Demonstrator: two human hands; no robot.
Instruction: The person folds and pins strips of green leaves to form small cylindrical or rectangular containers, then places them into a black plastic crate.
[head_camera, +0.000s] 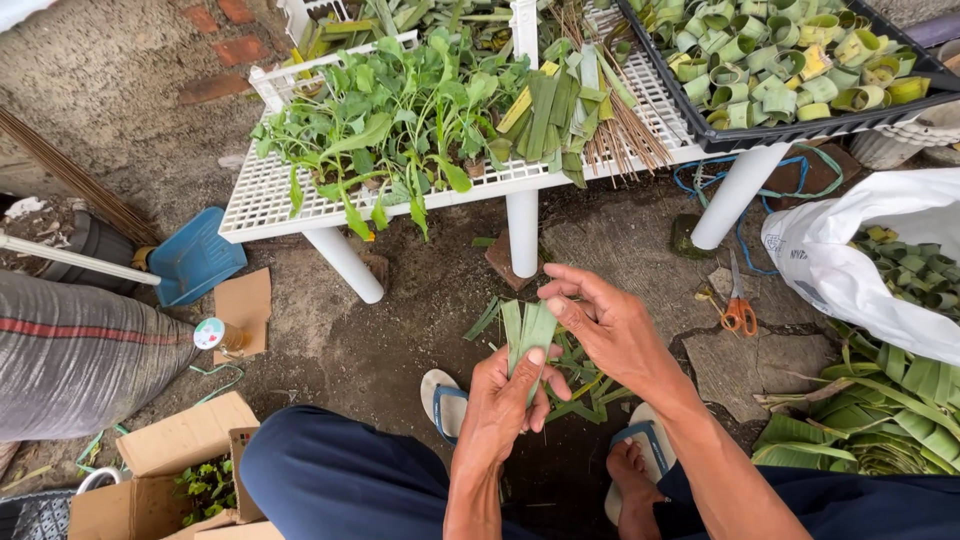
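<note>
Between my knees, my left hand (505, 395) grips a bundle of green leaf strips (530, 335) upright, thumb pressed across them. Right hand (605, 325) angles in, fingertips pinching the bundle's top edge, below the white table (270, 195).

Left hand (505, 398) holds leaf strips (528, 332); right hand (610, 325) pinches top.
</note>
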